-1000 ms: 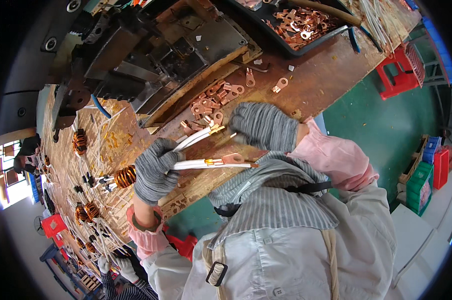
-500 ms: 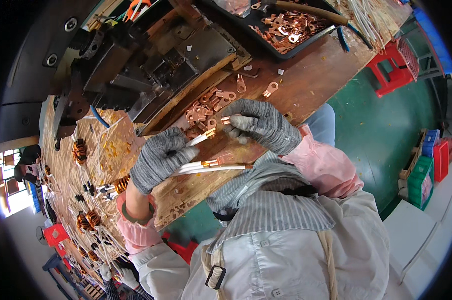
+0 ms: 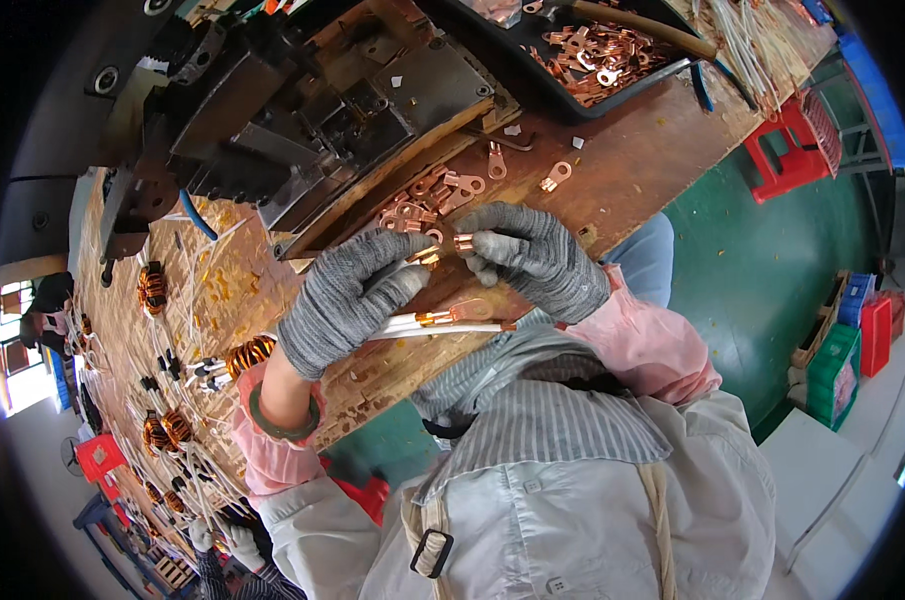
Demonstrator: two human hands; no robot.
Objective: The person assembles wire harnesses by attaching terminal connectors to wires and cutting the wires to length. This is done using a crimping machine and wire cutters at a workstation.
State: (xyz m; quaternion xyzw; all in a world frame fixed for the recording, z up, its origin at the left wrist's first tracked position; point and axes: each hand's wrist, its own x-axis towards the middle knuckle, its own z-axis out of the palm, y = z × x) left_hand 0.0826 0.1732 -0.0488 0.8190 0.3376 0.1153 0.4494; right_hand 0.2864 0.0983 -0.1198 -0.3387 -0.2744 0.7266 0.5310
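Grey knit gloves cover both of my hands, which almost meet over the front of the workbench (image 3: 612, 150). My left hand (image 3: 344, 300) is closed around a white wire, whose copper-coloured end (image 3: 428, 258) shows past the fingertips. Pinched in my right hand (image 3: 544, 262) is a copper cable lug (image 3: 463, 242), its barrel close to the wire end; whether they touch I cannot tell. Below the left fingers lie more white wires (image 3: 442, 330), one with a copper lug (image 3: 462, 312) at its tip. Just beyond my hands is a loose pile of copper lugs (image 3: 427, 196).
A dark metal press (image 3: 342, 130) stands beyond the pile. At the back a black tray (image 3: 627, 92) holds many lugs. Copper-wound coils (image 3: 250, 355) with white leads cover the left side. Another person's gloved hands (image 3: 242, 548) show at lower left. A red stool (image 3: 787, 150) stands right.
My left hand has moved slightly right and up, bringing the wire end closer to the lug in my right hand. The whole view has shifted slightly.
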